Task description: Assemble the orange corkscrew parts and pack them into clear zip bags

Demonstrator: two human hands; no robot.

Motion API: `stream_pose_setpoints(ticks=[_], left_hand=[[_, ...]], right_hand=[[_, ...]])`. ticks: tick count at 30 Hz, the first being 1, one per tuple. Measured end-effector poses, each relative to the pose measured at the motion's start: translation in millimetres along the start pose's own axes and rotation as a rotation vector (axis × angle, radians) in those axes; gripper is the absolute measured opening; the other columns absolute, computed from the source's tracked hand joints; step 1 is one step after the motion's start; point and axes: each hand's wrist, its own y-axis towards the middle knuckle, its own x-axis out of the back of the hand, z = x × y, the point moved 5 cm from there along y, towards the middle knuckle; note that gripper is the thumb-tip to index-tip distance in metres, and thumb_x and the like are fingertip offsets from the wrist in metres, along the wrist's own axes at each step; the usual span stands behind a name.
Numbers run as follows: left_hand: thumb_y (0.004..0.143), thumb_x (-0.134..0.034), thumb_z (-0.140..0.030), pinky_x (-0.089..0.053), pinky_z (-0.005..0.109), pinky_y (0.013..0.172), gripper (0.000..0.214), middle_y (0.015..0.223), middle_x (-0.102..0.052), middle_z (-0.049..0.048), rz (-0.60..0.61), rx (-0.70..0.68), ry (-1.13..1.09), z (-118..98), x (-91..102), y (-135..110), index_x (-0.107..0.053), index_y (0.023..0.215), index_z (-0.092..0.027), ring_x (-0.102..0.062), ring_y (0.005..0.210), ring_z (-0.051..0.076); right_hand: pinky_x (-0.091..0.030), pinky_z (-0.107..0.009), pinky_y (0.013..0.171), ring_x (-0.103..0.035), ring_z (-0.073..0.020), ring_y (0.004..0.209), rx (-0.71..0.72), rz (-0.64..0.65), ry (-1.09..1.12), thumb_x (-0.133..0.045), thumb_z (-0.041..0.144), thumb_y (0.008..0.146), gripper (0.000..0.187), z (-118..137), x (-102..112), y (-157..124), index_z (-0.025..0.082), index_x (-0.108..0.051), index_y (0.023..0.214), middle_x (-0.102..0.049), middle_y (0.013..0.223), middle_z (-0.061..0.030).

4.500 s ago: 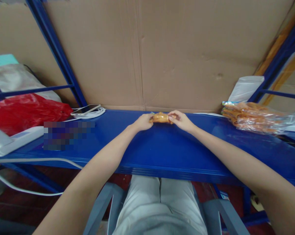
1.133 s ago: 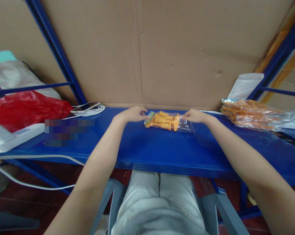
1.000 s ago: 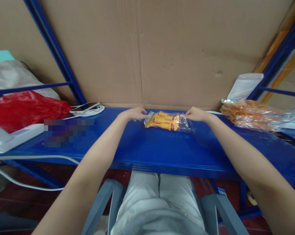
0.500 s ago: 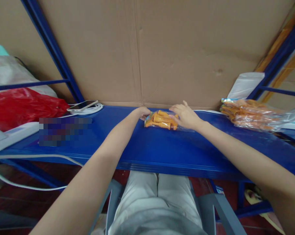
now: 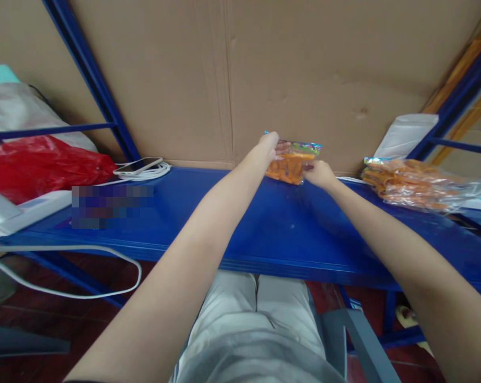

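A small clear packet of orange plastic pieces with a coloured header strip is held up above the back of the blue shelf, in front of the cardboard wall. My left hand grips its upper left corner at the header. My right hand pinches its lower right edge. Both arms reach forward over the shelf.
A pile of similar orange packets lies at the right, with a white bag behind it. At the left are a red plastic bag, a phone on coiled white cable, and a white box. Blue frame posts stand behind.
The packet lay flat on the shelf between my hands; now both hands have lifted it upright off the shelf and a little to the right.
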Motion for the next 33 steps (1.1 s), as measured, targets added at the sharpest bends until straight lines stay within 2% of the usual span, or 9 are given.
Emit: stream_pose_setpoints(ticks=[3,6,10,16,22,25,27,31,33], left_hand=[[0.091,-0.043,-0.018,-0.049,0.048,0.088,0.026,0.102,-0.069,0.012,-0.024,0.003,0.024,0,-8.8,-2,-0.057,0.112,-0.017,-0.065,0.097,0.024],[0.09,-0.044,-0.016,-0.05,0.041,0.087,0.023,0.102,-0.069,0.0121,-0.047,-0.022,-0.003,0,-9.4,-1,-0.059,0.107,-0.016,-0.064,0.097,0.022],[0.09,-0.047,-0.016,-0.05,0.034,0.084,0.019,0.1,-0.069,0.0107,-0.081,-0.086,-0.047,-1,-8.0,-3,-0.061,0.103,-0.015,-0.064,0.097,0.019],[0.091,-0.048,-0.019,-0.051,0.028,0.081,0.019,0.098,-0.069,0.0092,-0.082,-0.135,-0.051,-1,-7.6,-6,-0.062,0.102,-0.014,-0.066,0.092,0.017],[0.089,-0.056,-0.031,-0.052,0.03,0.078,0.026,0.091,-0.069,0.0103,-0.124,-0.048,0.073,9,1.3,-14,-0.059,0.11,-0.015,-0.067,0.085,0.019],[0.088,-0.056,-0.021,-0.052,0.028,0.074,0.045,0.089,-0.068,0.0087,-0.235,0.006,0.105,18,13.4,-18,-0.044,0.131,-0.015,-0.066,0.075,0.015],[0.088,-0.055,-0.018,-0.053,0.027,0.071,0.058,0.084,-0.067,0.0042,-0.222,0.013,0.111,23,18.1,-19,-0.03,0.141,-0.021,-0.063,0.065,0.012],[0.092,-0.052,-0.024,-0.052,0.024,0.067,0.032,0.071,-0.064,-0.0008,-0.028,-0.02,0.163,28,16.9,-19,-0.049,0.124,-0.024,-0.054,0.048,0.007],[0.094,-0.048,-0.026,-0.051,0.022,0.063,0.02,0.066,-0.063,-0.0012,-0.005,-0.023,0.177,29,16.8,-19,-0.055,0.113,-0.021,-0.049,0.043,0.006]], right_hand=[[-0.053,-0.033,0.075,-0.067,-0.0267,0.089,-0.057,-0.011,0.245,-0.061,0.02,0.074,0.032,-13,6,9,0.011,-0.067,0.105,-0.071,0.097,-0.0132],[-0.057,-0.033,0.062,-0.067,-0.0204,0.071,-0.07,-0.011,0.612,-0.066,0.028,0.075,0.045,-19,10,11,0.014,-0.06,0.118,-0.07,0.098,-0.0109],[-0.059,-0.032,0.06,-0.068,-0.0181,0.067,-0.091,-0.124,0.905,-0.062,0.036,0.084,0.037,-21,23,17,0.018,-0.059,0.116,-0.068,0.09,-0.0095],[-0.058,-0.035,0.066,-0.07,-0.0202,0.071,-0.12,-0.213,0.937,-0.059,0.027,0.087,0.023,-16,33,37,0.013,-0.062,0.105,-0.066,0.084,-0.0099],[-0.059,-0.04,0.067,-0.069,-0.0224,0.075,-0.158,-0.286,0.912,-0.054,0.025,0.089,0.025,-19,35,53,0.013,-0.062,0.109,-0.066,0.084,-0.0093],[-0.059,-0.04,0.066,-0.069,-0.0226,0.075,-0.123,-0.249,0.872,-0.056,0.027,0.089,0.023,-20,37,59,0.013,-0.063,0.105,-0.065,0.083,-0.0096],[-0.059,-0.04,0.067,-0.069,-0.0226,0.075,-0.096,-0.249,0.841,-0.057,0.029,0.089,0.023,-20,41,62,0.012,-0.064,0.102,-0.064,0.082,-0.0095],[-0.059,-0.042,0.067,-0.068,-0.0218,0.073,-0.09,-0.246,0.764,-0.059,0.03,0.087,0.023,-19,47,69,0.013,-0.064,0.103,-0.063,0.079,-0.009],[-0.059,-0.044,0.067,-0.067,-0.0218,0.072,-0.107,-0.22,0.719,-0.06,0.028,0.086,0.024,-18,49,71,0.012,-0.064,0.104,-0.063,0.078,-0.0098]])
